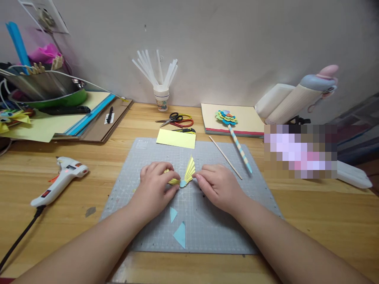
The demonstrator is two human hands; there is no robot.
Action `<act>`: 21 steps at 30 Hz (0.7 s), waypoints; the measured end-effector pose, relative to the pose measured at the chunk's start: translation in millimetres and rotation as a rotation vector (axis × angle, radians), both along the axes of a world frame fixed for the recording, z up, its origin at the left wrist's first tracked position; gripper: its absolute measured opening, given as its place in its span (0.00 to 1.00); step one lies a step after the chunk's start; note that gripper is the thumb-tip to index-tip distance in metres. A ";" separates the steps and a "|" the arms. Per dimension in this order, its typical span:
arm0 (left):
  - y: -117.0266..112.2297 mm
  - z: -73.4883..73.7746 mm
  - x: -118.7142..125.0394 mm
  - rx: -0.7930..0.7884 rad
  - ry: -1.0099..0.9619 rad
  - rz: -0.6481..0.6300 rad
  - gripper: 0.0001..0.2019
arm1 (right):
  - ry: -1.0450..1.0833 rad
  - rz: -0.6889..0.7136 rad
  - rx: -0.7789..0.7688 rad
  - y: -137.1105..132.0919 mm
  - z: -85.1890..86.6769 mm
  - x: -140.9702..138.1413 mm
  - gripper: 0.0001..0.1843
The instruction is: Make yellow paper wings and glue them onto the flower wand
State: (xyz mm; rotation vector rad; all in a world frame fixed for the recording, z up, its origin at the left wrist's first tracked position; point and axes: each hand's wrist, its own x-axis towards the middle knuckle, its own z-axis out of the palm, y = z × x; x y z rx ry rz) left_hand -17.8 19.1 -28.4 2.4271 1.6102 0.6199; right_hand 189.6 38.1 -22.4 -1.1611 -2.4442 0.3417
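Observation:
A pleated yellow paper fan [190, 170] with a small light-blue piece [183, 184] at its centre is held just above or on the grey cutting mat [225, 228]. My left hand [158, 181] closes its thumb and fingers on the fan's left part and covers some of it. On the other side, my right hand [220, 185] pinches the right pleated edge between thumb and forefinger. Two light-blue paper scraps, a small one [173, 215] and a larger one [180, 235], lie on the mat below the hands.
Behind the mat are a yellow paper strip [175, 139], scissors [173, 119] and a cup of white glue sticks [162, 100]. A glue gun [60, 179] lies left. Right are a thin wooden stick [225, 157] and a paper flower [227, 118] on a striped stem.

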 end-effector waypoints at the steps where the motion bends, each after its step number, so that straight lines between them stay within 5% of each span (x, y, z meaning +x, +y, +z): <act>1: -0.7 0.9 0.1 0.015 0.012 -0.013 0.06 | 0.024 -0.003 -0.005 1.2 -1.6 0.0 0.14; 21: 3.1 -7.4 2.9 0.029 0.045 -0.065 0.06 | 0.106 0.036 -0.145 7.8 -23.3 -4.4 0.12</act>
